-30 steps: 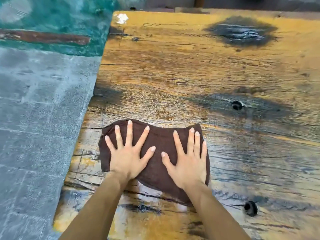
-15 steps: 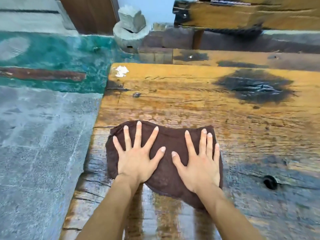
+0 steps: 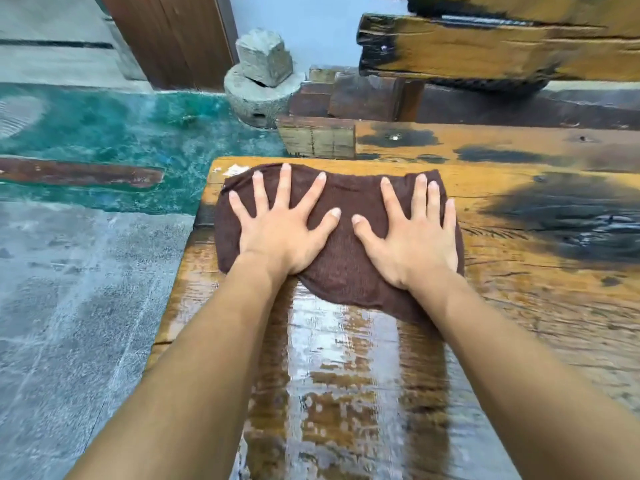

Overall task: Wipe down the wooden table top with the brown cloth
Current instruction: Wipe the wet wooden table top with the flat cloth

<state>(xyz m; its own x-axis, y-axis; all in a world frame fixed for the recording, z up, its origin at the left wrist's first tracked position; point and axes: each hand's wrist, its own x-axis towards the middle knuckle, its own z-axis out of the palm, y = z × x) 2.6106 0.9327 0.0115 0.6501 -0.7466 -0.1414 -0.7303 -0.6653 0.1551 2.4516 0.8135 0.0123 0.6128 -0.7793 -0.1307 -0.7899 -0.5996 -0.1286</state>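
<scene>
A brown cloth (image 3: 346,271) lies spread flat at the far left corner of the wooden table top (image 3: 536,306). My left hand (image 3: 280,226) presses on the cloth's left half with fingers straight and spread. Beside it, my right hand (image 3: 412,237) presses on the right half, its fingers straight too. The cloth's far edge lies close to the table's far edge. Behind the cloth, toward me, the wood shines wet in a broad streak (image 3: 346,393).
The table's left edge drops to a grey and green floor (image 3: 86,271). Beyond the far edge stand a wooden bench (image 3: 485,143), a stone block on a round stone base (image 3: 263,81), a brown door (image 3: 180,36) and a heavy charred beam (image 3: 485,46).
Both hands have pushed the cloth away from me, from the table's near-middle to its far left corner. A wet streak trails behind it.
</scene>
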